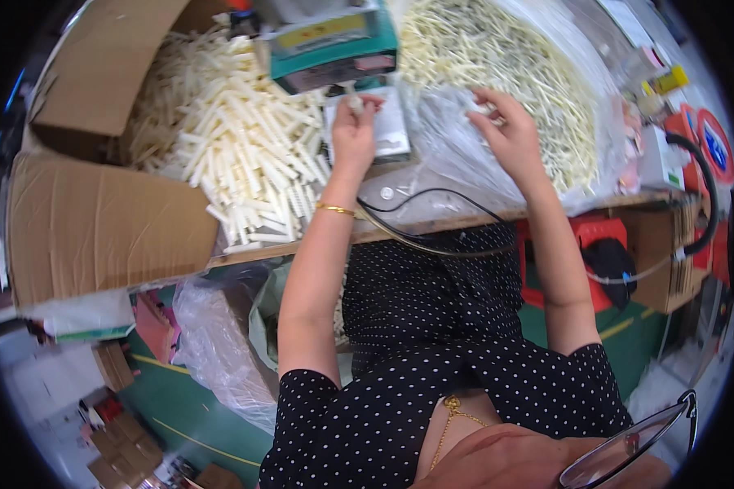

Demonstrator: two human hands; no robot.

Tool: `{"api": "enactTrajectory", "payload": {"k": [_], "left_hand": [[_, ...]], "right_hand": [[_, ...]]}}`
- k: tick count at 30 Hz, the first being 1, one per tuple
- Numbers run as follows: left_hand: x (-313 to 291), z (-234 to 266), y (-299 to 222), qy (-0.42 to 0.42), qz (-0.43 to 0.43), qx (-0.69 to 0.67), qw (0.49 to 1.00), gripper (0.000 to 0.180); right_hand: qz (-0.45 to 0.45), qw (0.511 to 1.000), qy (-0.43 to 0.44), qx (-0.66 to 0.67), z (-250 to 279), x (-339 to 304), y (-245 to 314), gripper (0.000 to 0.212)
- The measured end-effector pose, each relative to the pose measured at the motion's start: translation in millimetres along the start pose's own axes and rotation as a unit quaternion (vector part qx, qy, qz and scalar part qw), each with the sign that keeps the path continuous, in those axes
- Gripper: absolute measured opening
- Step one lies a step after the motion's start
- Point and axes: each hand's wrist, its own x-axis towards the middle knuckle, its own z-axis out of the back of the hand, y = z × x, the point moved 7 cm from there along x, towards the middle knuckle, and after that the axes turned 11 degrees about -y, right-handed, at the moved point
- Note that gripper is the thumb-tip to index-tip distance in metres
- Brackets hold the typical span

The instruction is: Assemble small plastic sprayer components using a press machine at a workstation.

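My left hand [353, 130] pinches a small white plastic piece [355, 103] just under the teal machine [332, 45] at the back of the bench. My right hand [510, 130] reaches with spread fingers onto the clear plastic bag [448, 143] that holds a heap of pale white-green plastic sticks [506, 65]. A small grey metal plate [390, 126] lies between the two hands. A gold bangle sits on my left wrist.
An open cardboard box [98, 220] at the left holds a pile of white plastic sticks [236, 138]. A black cable [432, 220] loops over the bench's front edge. Red items and small containers [669, 81] crowd the right end. Bags and a red stool [591, 236] stand below.
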Motion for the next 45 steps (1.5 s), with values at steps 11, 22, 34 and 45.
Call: {"api": "enactTrajectory", "payload": {"k": [11,22,34,45], "left_hand": [[6.3,4.4,-5.9,0.033,0.011,0.007,0.999,0.010],[43.1,91.3,-29.1,0.109,-0.240,0.503,0.823,0.030],[-32.7,31.9,-37.4,0.242,0.090,0.109,0.960,0.022],[-34.8,27.5,-37.3,0.249,0.061,0.121,0.959,0.023]], "right_hand": [[0.196,0.881,0.236,-0.360,-25.1,-29.9,-48.7,0.015],[-0.092,0.989,0.071,0.092,11.2,-0.3,-41.7,0.012],[-0.330,0.741,0.235,0.536,-68.4,-34.2,22.2,0.019],[-0.361,0.745,0.244,0.505,-66.0,-37.5,16.0,0.022]]}}
